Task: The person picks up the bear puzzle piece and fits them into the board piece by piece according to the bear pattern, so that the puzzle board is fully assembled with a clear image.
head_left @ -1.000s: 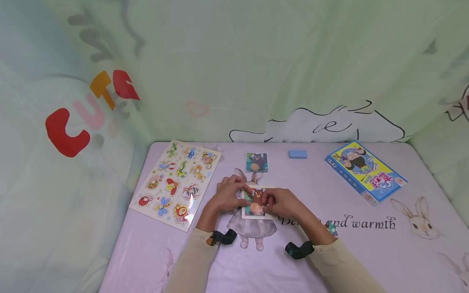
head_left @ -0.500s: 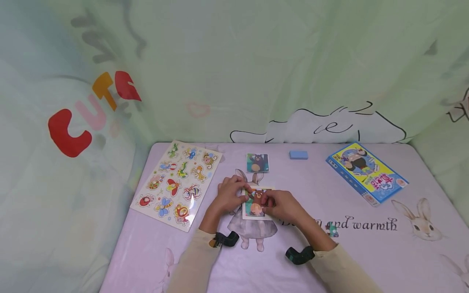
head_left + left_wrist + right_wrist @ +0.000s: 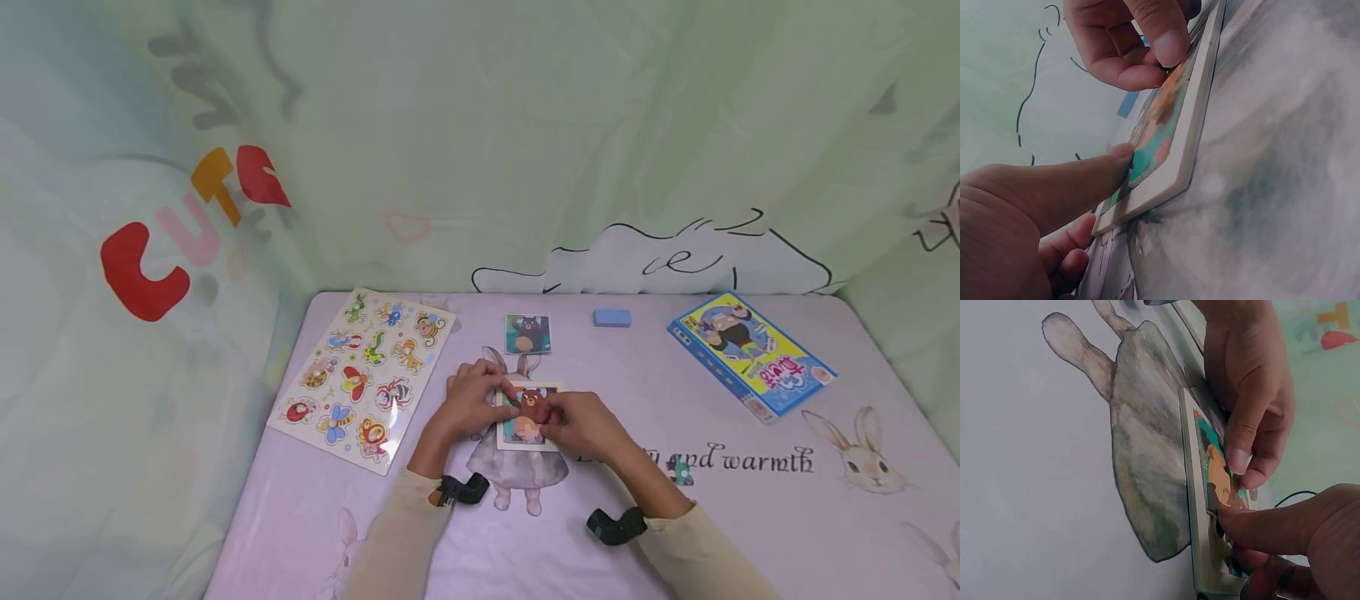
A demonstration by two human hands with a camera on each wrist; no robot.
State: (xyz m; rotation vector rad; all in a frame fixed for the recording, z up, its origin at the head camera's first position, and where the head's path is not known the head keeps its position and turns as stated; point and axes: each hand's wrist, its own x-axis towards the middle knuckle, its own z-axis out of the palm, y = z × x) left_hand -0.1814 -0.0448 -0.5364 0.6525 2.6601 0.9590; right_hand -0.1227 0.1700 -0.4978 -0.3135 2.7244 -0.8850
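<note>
Between the two hands lies a small cream-framed jigsaw board (image 3: 528, 447) with a brown bear picture (image 3: 531, 402) on it. My left hand (image 3: 474, 398) grips the board's left side, its thumb lying on the picture and other fingers at the outer edge, as the left wrist view shows. My right hand (image 3: 588, 423) bends over the right part, thumb and forefinger pinching a jigsaw piece (image 3: 1221, 527) at the bear's body. That piece is mostly covered by the fingertips. In the right wrist view, bare cream backing shows beside the pinched spot. A loose jigsaw piece (image 3: 681, 473) lies by the right forearm.
Behind the board lies a square bear card (image 3: 528, 334), with a blue block (image 3: 612, 318) to its right. A large insect puzzle board (image 3: 300, 433) takes up the left of the table. At the right is a blue and yellow box (image 3: 752, 354). Curtains hang behind.
The left thumb has slid slightly right over the bear picture. My right hand stays at the picture's right part, its fingers barely moved. The other objects lie where they were.
</note>
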